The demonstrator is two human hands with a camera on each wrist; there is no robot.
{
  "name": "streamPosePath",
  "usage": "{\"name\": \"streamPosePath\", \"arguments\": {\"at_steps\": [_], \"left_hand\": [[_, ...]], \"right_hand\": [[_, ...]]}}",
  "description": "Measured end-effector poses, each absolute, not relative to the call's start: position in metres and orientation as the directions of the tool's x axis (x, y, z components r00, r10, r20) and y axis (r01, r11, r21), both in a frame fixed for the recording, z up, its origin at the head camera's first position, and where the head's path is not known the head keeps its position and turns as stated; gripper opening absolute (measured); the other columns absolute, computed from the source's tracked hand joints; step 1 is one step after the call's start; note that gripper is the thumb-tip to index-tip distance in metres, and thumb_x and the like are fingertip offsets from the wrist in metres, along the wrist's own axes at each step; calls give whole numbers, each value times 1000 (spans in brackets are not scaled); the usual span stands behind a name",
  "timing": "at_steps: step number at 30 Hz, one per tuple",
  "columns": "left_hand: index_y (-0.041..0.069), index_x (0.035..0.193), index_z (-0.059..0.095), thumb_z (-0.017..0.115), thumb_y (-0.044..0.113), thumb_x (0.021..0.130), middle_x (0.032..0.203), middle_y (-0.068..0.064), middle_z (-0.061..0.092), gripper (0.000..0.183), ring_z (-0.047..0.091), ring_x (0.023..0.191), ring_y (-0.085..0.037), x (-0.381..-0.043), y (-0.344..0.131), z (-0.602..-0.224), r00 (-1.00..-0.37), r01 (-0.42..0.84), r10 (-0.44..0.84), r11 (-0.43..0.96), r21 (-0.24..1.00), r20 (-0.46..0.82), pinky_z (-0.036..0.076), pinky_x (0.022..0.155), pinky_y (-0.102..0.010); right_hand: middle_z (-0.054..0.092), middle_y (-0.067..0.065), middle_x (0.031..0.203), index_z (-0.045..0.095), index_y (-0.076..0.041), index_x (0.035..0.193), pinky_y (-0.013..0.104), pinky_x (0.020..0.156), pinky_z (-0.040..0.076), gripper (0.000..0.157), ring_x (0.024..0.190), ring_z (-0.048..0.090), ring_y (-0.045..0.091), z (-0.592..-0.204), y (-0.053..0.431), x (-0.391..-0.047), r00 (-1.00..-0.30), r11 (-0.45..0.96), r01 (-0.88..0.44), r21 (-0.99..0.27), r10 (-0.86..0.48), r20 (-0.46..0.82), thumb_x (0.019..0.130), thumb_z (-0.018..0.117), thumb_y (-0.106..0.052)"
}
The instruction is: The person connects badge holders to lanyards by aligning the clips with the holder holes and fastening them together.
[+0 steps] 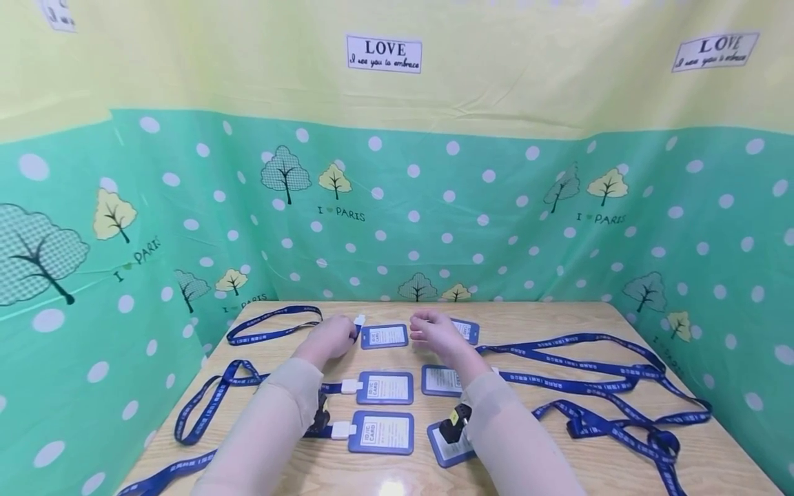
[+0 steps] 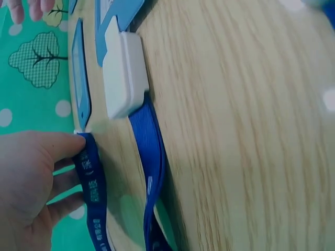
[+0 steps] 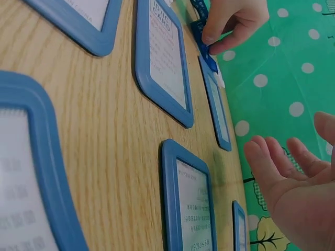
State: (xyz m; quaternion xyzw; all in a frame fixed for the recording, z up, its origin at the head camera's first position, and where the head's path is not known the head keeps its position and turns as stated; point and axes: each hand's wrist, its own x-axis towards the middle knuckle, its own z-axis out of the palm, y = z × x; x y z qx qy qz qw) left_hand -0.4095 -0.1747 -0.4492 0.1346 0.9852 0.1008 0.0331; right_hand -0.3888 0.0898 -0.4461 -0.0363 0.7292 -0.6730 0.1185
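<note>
At the back of the table, my left hand (image 1: 335, 336) pinches a blue printed lanyard (image 2: 93, 183) between thumb and fingers, close to its white clip (image 1: 359, 320). Just right of that clip lies a blue badge holder (image 1: 384, 336) with a white card in it. My right hand (image 1: 437, 334) hovers on the holder's other side, palm turned inward. In the right wrist view its fingers (image 3: 301, 157) are loosely spread with nothing between them. Behind the right hand, another badge holder (image 1: 466, 331) is partly hidden.
Nearer me on the left, two badge holders (image 1: 387, 388) are joined to lanyards by white clips (image 1: 351, 386). To the right lie more holders (image 1: 440, 380), partly under my forearm, and tangled blue lanyards (image 1: 620, 427). A green and yellow curtain (image 1: 434, 234) surrounds the table.
</note>
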Motion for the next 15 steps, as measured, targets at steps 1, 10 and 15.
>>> {"name": "streamPosePath", "arguments": {"at_steps": [1, 10, 15], "left_hand": [[10, 100, 79, 66, 8, 94, 110, -10, 71, 14, 66, 105, -30, -408, -177, -449, -960, 265, 279, 941, 211, -38, 52, 99, -50], [12, 104, 79, 67, 7, 94, 113, -8, 71, 16, 64, 113, -32, -394, -197, -450, -959, 243, 272, 936, 254, -83, 51, 101, -50], [14, 101, 78, 68, 6, 93, 112, -5, 70, 15, 64, 110, -30, -385, -211, -449, -956, 239, 273, 936, 260, -105, 52, 99, -49]], "right_hand": [[58, 22, 134, 51, -1, 142, 52, 108, 45, 48, 123, 59, 37, -446, 89, -388, -966, 103, 106, -989, -225, -127, 104, 60, -28], [58, 18, 135, 53, -1, 139, 53, 108, 45, 46, 124, 58, 39, -447, 84, -378, -931, 187, 35, -982, -352, -100, 102, 62, -28], [58, 24, 135, 52, 2, 140, 53, 107, 46, 47, 121, 61, 39, -448, 81, -374, -892, 219, 13, -976, -439, -110, 103, 62, -25]]}}
